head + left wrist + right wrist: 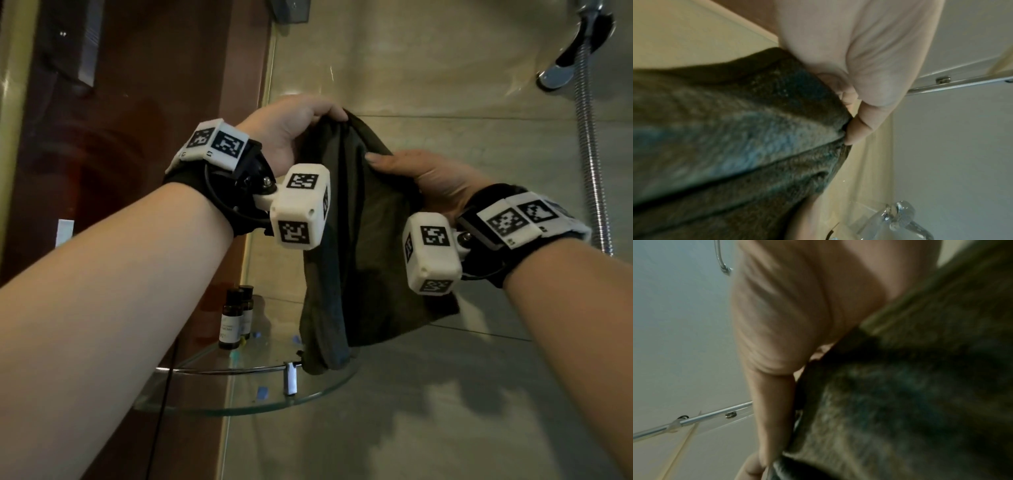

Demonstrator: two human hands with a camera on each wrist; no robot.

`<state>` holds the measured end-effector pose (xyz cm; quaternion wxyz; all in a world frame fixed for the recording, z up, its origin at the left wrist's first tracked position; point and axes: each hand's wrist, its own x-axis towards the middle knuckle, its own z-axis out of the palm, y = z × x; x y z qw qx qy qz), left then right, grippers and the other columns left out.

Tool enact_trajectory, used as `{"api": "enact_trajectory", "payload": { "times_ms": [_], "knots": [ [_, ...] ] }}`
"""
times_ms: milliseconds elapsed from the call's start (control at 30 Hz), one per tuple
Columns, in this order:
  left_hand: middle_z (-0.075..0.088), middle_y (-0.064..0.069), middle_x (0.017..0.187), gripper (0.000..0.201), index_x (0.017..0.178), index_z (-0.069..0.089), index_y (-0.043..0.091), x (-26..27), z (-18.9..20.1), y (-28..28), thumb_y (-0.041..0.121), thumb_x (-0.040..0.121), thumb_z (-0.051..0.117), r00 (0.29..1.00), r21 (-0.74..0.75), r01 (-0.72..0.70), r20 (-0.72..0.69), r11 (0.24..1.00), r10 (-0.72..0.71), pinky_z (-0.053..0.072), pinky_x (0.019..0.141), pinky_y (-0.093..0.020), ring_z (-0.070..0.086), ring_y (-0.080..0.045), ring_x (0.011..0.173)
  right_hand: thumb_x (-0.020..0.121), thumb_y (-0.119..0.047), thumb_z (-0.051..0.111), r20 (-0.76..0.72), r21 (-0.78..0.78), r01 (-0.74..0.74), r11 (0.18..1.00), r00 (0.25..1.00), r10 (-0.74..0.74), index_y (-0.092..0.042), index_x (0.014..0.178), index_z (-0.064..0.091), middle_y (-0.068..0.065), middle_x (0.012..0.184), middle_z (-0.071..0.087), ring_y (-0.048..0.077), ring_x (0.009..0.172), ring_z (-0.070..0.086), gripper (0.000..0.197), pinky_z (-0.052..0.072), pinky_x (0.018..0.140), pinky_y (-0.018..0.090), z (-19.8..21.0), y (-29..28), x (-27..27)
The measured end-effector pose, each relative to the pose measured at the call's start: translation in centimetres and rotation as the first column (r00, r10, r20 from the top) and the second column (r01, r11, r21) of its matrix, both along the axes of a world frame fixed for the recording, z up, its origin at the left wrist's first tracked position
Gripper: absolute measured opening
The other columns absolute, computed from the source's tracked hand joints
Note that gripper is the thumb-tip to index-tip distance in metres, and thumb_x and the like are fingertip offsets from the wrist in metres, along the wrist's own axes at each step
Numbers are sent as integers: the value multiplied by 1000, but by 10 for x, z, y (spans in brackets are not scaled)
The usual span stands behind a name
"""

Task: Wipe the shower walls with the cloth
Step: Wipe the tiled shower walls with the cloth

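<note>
Left hand [291, 133] is pinching the top left corner of the cloth [359, 240], fingers curled over the edge; the left wrist view is showing the thumb and fingertips [855, 129] closing on a bunched fold. Cloth is dark olive, hanging in the air between the two hands, long axis running downward, lower end dangling just over the front rim of the glass corner shelf [205, 407]; whether it is touching the rim cannot be told. Right hand [431, 181] is gripping the top right edge, thumb lying across the near face and fingers behind it, sitting a little lower than the left.

Cloth is not touching any wall yet. The tiled shower wall [445, 85] is standing directly beyond the cloth, so the wiping surface is lying straight ahead of both hands. The glass panel [260, 192] is lying to the left, nearer the left hand. Judgement: the person is spreading or regathering the cloth before pressing it forward, and the right hand looks closer to the tile.

Two small brown bottles [236, 315] are standing at the shelf's back left; the shower hose [589, 137] is hanging at far right.
</note>
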<state>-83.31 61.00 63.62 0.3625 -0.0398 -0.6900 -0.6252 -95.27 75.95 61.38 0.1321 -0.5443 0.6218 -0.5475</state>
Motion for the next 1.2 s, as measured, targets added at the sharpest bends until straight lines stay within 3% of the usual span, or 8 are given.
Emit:
{"api": "enact_trajectory", "payload": {
  "times_ms": [233,367,600,700,800,967,1067,1200],
  "knots": [
    [63,-7,84,15,77,64,14,-7,2,-17,7,86,54,984,201,87,-167,976,-53,57,84,-37,63,-24,79,87,-23,58,102,-140,9,990,995,6,-5,95,66,8,87,72,20,80,70,21,58,72,32,-7,10,-3],
    [66,-6,62,16,74,62,13,-10,1,-23,8,86,54,990,276,50,-143,960,-10,58,60,-31,66,-22,55,93,-20,54,156,-246,0,969,987,39,-9,88,66,5,78,71,18,73,69,17,59,72,34,-7,13,4],
    [72,-7,90,19,104,65,7,-26,-12,-30,19,92,58,941,-159,12,336,987,43,52,72,-35,71,-20,74,90,-42,58,353,-442,81,893,931,91,-7,123,63,7,112,68,22,99,68,48,57,82,39,4,2,13],
    [64,-5,96,17,106,63,10,-44,-10,-37,20,93,59,982,-330,-54,156,942,110,50,76,-29,62,-19,89,99,-42,43,363,-514,72,855,921,141,-15,138,49,4,127,63,18,114,63,48,53,92,40,9,-5,13],
    [57,1,90,6,96,61,13,-53,-2,-59,10,91,59,905,-276,-413,-229,868,358,46,70,-22,56,-18,90,101,-29,44,346,-553,66,831,925,157,-18,137,41,9,107,65,21,91,69,37,56,86,42,12,-9,7],
    [46,-14,135,38,130,53,2,-67,-2,-88,0,92,48,677,-493,-733,-463,469,572,32,98,-18,47,-24,121,99,-21,51,153,-411,172,895,981,-118,-28,145,32,10,98,53,17,64,61,50,57,59,32,4,-11,3],
    [23,-10,158,56,148,32,8,-73,-1,-90,17,98,53,694,-536,-710,-418,457,587,15,114,-24,22,-22,145,92,-10,59,-18,-286,301,910,947,-319,-38,151,17,10,106,56,14,65,58,78,51,53,28,1,-13,6],
    [7,-5,163,79,154,12,10,-73,10,-93,41,95,56,744,-524,-651,-300,549,597,12,119,-29,11,-19,148,95,-13,53,-640,-71,664,745,542,-544,-47,149,8,8,136,45,18,83,54,78,46,71,27,3,-22,15]
  ]
}}
